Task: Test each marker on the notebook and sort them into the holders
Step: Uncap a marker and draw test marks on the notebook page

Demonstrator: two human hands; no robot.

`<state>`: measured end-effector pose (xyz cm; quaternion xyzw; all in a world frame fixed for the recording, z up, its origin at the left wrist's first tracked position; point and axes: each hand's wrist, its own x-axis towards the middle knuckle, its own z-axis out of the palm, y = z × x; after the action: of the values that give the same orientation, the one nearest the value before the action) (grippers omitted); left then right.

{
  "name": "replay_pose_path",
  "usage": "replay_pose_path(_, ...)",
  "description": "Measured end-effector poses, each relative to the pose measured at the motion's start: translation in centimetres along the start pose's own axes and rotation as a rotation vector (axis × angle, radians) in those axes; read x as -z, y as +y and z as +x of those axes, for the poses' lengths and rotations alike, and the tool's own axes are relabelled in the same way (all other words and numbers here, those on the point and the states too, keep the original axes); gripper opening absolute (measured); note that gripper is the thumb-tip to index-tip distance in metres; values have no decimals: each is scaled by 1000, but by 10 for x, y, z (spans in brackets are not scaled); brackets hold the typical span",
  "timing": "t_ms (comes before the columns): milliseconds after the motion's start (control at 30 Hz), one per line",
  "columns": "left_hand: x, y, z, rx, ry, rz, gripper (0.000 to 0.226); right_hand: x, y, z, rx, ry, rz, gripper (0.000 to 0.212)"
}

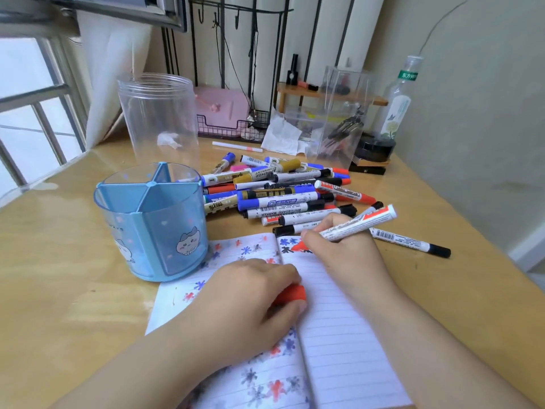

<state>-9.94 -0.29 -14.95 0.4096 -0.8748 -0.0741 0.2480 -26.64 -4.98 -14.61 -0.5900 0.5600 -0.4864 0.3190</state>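
Note:
An open lined notebook point(339, 335) lies on the desk before me, its pages dotted with red, blue and black ink blots. My right hand point(345, 249) grips a white red-ink marker point(359, 222), its red tip touching the top of the right page. My left hand point(250, 293) rests on the notebook's middle and holds the red cap point(290, 295). A blue divided holder point(153, 219) stands to the left of the notebook. Behind it stands a tall clear jar point(159, 119). A pile of markers point(283, 190) lies beyond the notebook.
A single black-capped marker point(413, 242) lies to the right of the notebook. A clear square holder point(342, 113), a bottle point(398, 104), a wire basket point(233, 128) and crumpled tissue point(280, 134) stand at the back. The desk's right edge runs close by.

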Motion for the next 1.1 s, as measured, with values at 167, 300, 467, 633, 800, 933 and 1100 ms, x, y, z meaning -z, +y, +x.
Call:
replay_pose_path(167,-3,0,0,37,14,-58,53,-3,1,1,32,-19,-88,29)
replay_pose_path(300,-5,-1,0,38,19,-73,56,-5,2,1,33,-60,-109,30)
replay_pose_path(467,-5,-2,1,61,-8,-78,55,-6,2,0,18,-78,-108,29)
replay_pose_path(633,-5,-2,2,64,-18,-82,53,-4,0,-1,14,-98,-117,28)
replay_pose_path(800,-5,-1,1,88,-17,-100,54,-3,-1,-2,28,-107,-86,29)
replay_pose_path(933,-4,-1,2,85,-22,-95,53,-5,-1,-2,24,-100,-54,28)
replay_pose_path(1100,-4,-1,1,89,-24,-88,54,-4,-2,-2,16,-106,-97,27)
